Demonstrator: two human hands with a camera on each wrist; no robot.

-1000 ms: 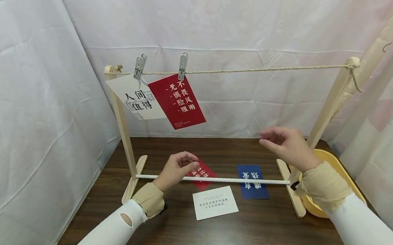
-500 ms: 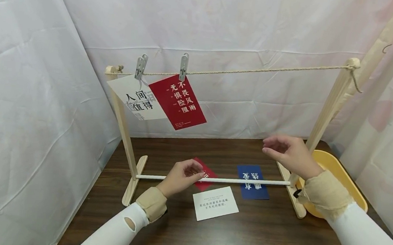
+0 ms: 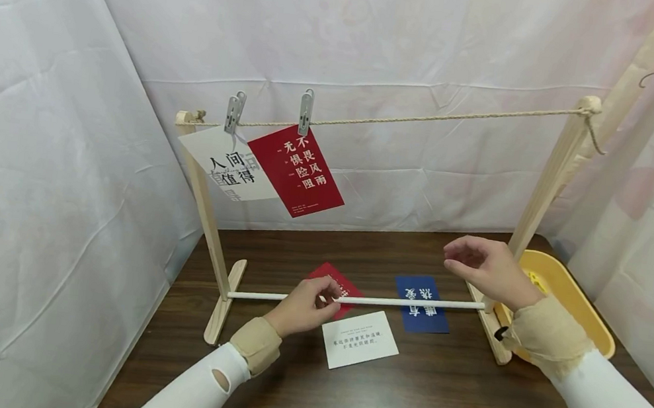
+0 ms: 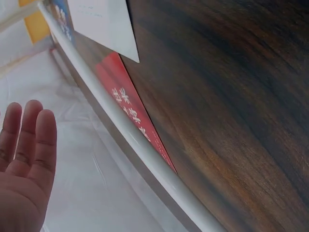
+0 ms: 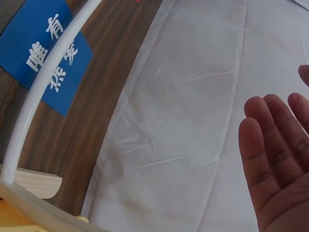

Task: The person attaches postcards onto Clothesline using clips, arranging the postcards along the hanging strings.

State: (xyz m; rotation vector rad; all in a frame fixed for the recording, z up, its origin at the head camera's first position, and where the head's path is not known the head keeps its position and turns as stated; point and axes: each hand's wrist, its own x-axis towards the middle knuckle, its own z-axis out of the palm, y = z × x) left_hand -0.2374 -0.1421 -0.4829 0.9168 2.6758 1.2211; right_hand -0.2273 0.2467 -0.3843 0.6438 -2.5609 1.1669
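My left hand [image 3: 306, 304] hovers near the white crossbar [image 3: 269, 296], partly covering a red card [image 3: 326, 272] on the table; its fingers are loosely bent and hold nothing. The right hand [image 3: 490, 266], likewise relaxed and without any object, is in the air by the right post, above and to the right of a blue card [image 3: 419, 320]. A white card [image 3: 360, 340] lies in front of the bar. From the rope [image 3: 408, 118] hang another white card [image 3: 229, 167] and another red card [image 3: 297, 174], each held by a grey clothespin [image 3: 305, 110].
A wooden stand with a left post [image 3: 203, 211] and a right post [image 3: 550, 174] carries the rope. Behind the right foot sits a yellow tray [image 3: 577, 300], with something yellow inside. White curtains [image 3: 392, 38] enclose the dark wooden table [image 3: 402, 398].
My left hand has drifted right and slightly down, uncovering part of the red card. The right hand has moved down and to the right, toward the tray.
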